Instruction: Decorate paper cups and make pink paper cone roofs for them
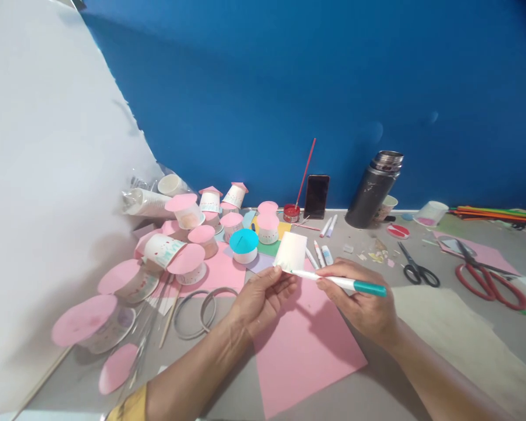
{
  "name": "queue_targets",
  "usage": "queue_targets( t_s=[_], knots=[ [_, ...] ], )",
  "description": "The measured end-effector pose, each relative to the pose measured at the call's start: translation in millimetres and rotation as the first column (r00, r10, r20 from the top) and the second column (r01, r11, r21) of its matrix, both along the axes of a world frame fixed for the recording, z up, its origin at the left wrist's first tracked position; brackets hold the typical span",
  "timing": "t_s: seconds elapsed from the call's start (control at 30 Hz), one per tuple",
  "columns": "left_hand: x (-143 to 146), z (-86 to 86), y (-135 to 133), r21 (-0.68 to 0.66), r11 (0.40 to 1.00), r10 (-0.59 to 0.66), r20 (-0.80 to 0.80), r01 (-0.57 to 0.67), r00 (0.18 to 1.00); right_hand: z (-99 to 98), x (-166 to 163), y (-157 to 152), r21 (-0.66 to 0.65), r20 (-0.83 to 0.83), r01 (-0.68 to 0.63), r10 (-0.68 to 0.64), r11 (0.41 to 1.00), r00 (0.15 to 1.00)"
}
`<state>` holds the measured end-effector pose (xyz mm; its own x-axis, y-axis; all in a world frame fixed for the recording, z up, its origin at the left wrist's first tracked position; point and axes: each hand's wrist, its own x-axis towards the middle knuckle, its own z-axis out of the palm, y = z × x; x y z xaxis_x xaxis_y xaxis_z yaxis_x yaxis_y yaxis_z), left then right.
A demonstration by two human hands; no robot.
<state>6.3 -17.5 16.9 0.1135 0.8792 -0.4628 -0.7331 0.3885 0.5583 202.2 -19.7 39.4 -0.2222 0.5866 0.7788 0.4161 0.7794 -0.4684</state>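
- A person's left hand [259, 301] pinches the lower edge of a white paper cup [290, 251] between thumb and fingertips, the remaining fingers loosely curled beneath.
- The right hand [363, 299] grips a white marker [344, 282] like a pen, its teal end pointing away to the right.
- The cup sits just beyond and between the two hands, nearer the left, its long axis running away from the person with a slight lean to the right; the marker crosses from the right hand, its tip at the cup's near edge.
- Beneath both hands lies a pink sheet [302, 356].
- Beyond the hands, a small red pot [291, 214] has a thin red stick [307, 169] standing in it, beside a propped phone [317, 197].
- Beyond the right hand, a dark flask [368, 196] stands uncapped, its contents out of sight; farther right, a white cup [433, 211] shows pink inside or on its wall, which cannot be told.
- Left of the left hand, pink-topped cups [189, 259] crowd together near a blue-topped cup [244, 241]; behind them, a clear bag [144, 202] holds stacked white cups.
- Black scissors [416, 270] and red-handled scissors [488, 283] lie to the right hand's right.
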Motion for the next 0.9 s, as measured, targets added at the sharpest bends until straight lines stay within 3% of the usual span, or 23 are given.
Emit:
queue_targets(
  t_s=[0.33, 0.9],
  knots=[
    [0.3, -0.1, -0.8, -0.011, 1.0, -0.028, 0.028, 0.028, 0.999, -4.7, 3.1, 0.6, -0.041, -0.056, 0.117, -0.12, 0.992, 0.991],
    [-0.7, 4.7, 0.4, -0.057, 0.998, 0.006, 0.036, -0.004, 0.999, -2.8, 6.7, 2.0, -0.07, -0.065, 0.09, -0.095, 0.993, 0.993]
  ],
)
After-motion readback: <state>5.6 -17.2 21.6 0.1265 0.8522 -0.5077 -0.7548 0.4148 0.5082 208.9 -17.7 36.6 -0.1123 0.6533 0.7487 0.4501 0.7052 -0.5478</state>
